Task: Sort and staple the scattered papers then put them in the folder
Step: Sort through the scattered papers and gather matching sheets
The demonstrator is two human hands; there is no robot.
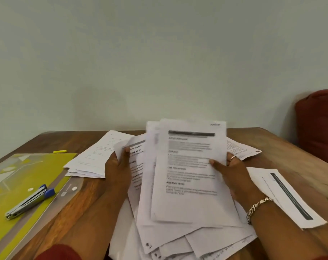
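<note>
Grip, left hand: the left hand [118, 166] is pinching the left edge of a printed white paper sheet [136, 166], thumb lying on the printed face, remaining fingers hidden behind it.
Grip, right hand: the right hand [228, 173] is clamping the right edge of a fanned bundle of white printed sheets [189, 175], thumb on top, ringed finger curling round the edge at 3 o'clock.
Bundle position: the bundle is being held tilted above a loose heap of white sheets [197, 239] lying at 6 o'clock on the brown wooden table [84, 194].
Other papers: a flat stack of white pages [92, 160] is sitting at 10 o'clock of the hands; a single page with a dark header bar [287, 197] is lying at 3 o'clock; further pages [240, 149] are showing at 1 o'clock.
Step in hand: sorting appears to be under way; no stapling is visible yet.
Next move: the sheets will probably need squaring into matched sets, edges aligned, before the stapler is reached for.
Stapler: a slim blue and silver metal stapler [29, 201] is resting on the folder at 9 o'clock, untouched.
Folder: a flat yellow-green plastic folder with a clear flap [19, 169] is lying closed, well apart from the hands.
Materials: the paper is thin, flexible and bending under its own weight; the table is showing smooth, grained wood.
Minor item: a small yellow cylindrical marker [59, 151] is lying at 10 o'clock, near the folder.
</note>
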